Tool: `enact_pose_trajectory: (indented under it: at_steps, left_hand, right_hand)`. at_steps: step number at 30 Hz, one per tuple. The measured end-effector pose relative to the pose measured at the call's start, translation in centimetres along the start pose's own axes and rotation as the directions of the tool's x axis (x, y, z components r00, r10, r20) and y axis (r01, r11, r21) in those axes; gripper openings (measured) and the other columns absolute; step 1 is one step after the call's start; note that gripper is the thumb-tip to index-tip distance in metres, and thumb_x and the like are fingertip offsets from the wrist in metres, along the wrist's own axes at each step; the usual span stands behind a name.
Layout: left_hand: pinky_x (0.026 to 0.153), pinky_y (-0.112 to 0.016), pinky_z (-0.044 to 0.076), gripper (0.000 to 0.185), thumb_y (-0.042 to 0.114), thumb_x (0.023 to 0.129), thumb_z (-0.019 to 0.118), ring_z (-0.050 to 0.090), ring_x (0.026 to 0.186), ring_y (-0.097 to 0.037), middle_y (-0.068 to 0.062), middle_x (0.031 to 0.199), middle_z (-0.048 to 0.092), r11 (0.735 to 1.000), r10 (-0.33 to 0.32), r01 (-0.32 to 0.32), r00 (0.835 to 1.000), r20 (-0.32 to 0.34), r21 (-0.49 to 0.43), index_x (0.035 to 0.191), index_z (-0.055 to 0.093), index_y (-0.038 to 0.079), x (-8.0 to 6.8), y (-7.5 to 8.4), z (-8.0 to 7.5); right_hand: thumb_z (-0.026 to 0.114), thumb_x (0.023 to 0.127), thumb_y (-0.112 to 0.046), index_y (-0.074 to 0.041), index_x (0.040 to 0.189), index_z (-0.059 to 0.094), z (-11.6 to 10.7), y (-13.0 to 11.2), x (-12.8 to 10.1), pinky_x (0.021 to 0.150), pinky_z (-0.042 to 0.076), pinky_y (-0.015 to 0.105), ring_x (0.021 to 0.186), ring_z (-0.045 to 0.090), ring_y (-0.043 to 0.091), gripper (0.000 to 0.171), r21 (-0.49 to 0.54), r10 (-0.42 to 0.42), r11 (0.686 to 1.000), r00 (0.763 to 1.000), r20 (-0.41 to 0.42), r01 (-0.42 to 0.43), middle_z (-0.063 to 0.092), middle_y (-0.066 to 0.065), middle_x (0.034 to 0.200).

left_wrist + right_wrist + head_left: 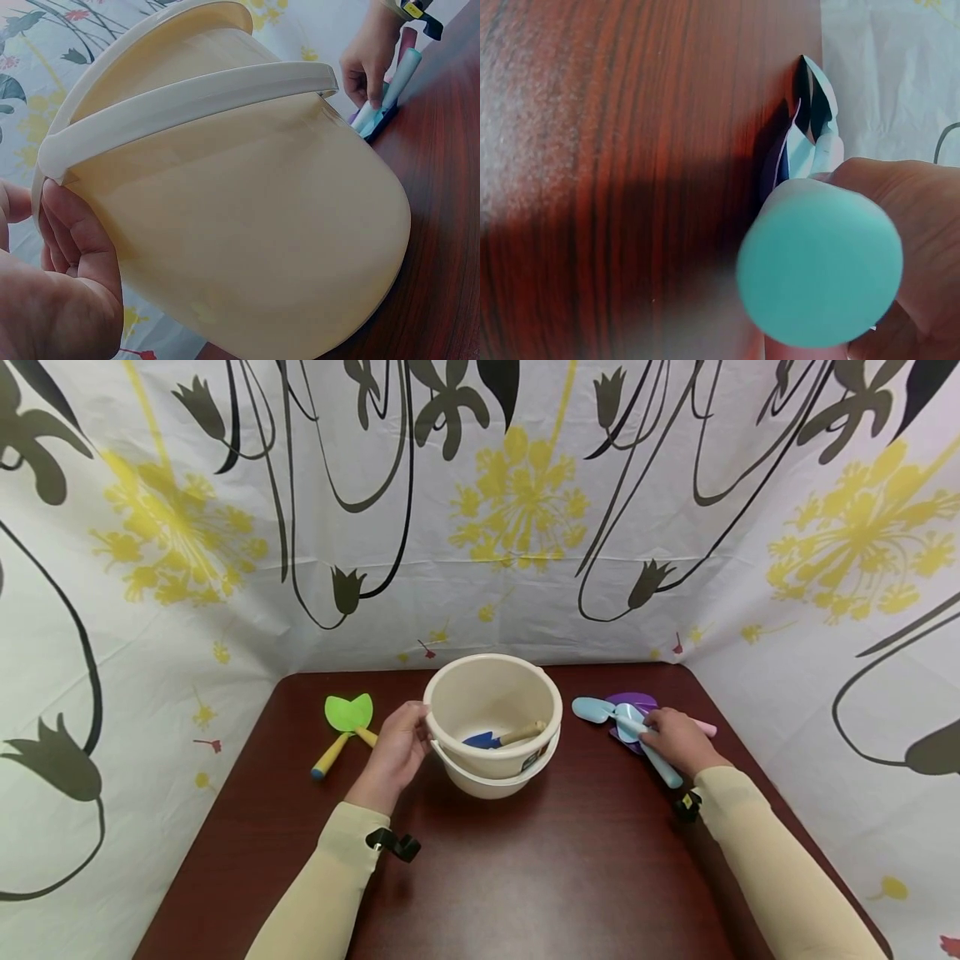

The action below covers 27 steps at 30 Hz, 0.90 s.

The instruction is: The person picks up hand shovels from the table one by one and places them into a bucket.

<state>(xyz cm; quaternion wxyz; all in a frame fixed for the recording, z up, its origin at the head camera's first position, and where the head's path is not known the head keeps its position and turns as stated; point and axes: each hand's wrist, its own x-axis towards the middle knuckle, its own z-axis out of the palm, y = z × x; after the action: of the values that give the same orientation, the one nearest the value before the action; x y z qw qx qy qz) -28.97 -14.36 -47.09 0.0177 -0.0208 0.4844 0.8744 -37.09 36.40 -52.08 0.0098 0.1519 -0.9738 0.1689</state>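
My left hand (pixel 397 747) grips the rim of a cream bucket (pixel 472 763) at its left side; the left wrist view shows the fingers at the rim beside the white handle (pixel 195 97). A small trowel with a blue blade and wooden handle (pixel 522 733) lies inside the bucket. On the right, my right hand (pixel 678 739) pinches the handle of a light blue trowel (pixel 592 710). Under it lie a second light blue trowel (pixel 662 767) and purple tools (pixel 636 701), one pink handle (pixel 707 727) poking out. The second trowel's round handle end (pixel 821 270) fills the right wrist view's foreground.
Green garden tools (pixel 348 713) with yellow handles lie crossed on the table's left side. The dark red-brown table (pixel 540 868) ends at a patterned white cloth (pixel 517 618), which hangs behind it and along both sides.
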Motion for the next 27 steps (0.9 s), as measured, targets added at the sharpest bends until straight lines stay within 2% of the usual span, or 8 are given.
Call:
enact_pose_trajectory:
  at_steps: [11, 27]
  left_hand:
    - [0.066, -0.023, 0.048, 0.012, 0.008, 0.107, 0.056, 0.055, 0.076, -0.015, -0.005, 0.090, 0.057, 1.000, -0.004, 0.004, 1.000, -0.010, 0.011, 0.107, 0.061, -0.003, 0.12, -0.24, -0.14]
    - [0.065, -0.023, 0.048, 0.011, 0.008, 0.107, 0.057, 0.055, 0.075, -0.015, -0.005, 0.090, 0.058, 1.000, -0.005, 0.005, 1.000, -0.011, 0.006, 0.107, 0.061, -0.003, 0.16, -0.24, -0.10]
  right_hand:
    - [0.078, 0.101, -0.016, 0.012, 0.123, 0.071, 0.09, 0.10, -0.45, 0.097, 0.055, 0.066, 0.105, 0.069, 0.045, 0.036, 0.017, -0.027, 0.999, 0.999, -0.048, 0.028, 0.072, 0.028, 0.113]
    - [0.075, 0.103, -0.016, 0.009, 0.121, 0.071, -0.13, -0.30, -0.60, 0.095, 0.055, 0.064, 0.102, 0.068, 0.041, 0.032, 0.080, 0.003, 0.997, 0.997, -0.073, 0.003, 0.072, 0.027, 0.114]
